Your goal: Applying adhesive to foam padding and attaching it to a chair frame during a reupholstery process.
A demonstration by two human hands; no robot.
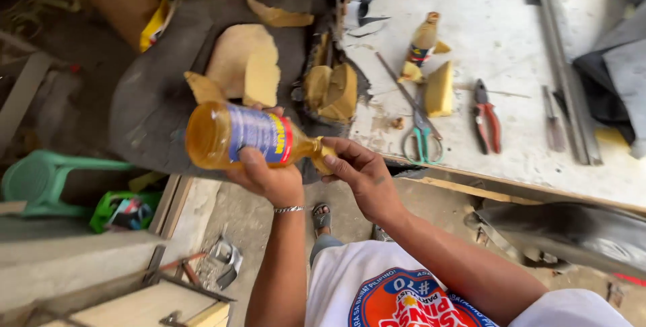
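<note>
My left hand (269, 177) grips a clear bottle (232, 134) of amber liquid with a blue, yellow and red label, held on its side. The bottle's neck points right, where my right hand (360, 172) pinches a small yellowish foam piece (321, 159) against the mouth. Just beyond the hands lies a dark torn seat cover (155, 98) with yellow foam chunks (245, 64) showing through.
A pale worktable (498, 38) at right holds green-handled scissors (422, 138), red pliers (486, 122), a second bottle (422, 41), a foam wedge (439, 89) and metal strips. A green plastic stool (40, 175) stands at left. Wood pieces lie at bottom left.
</note>
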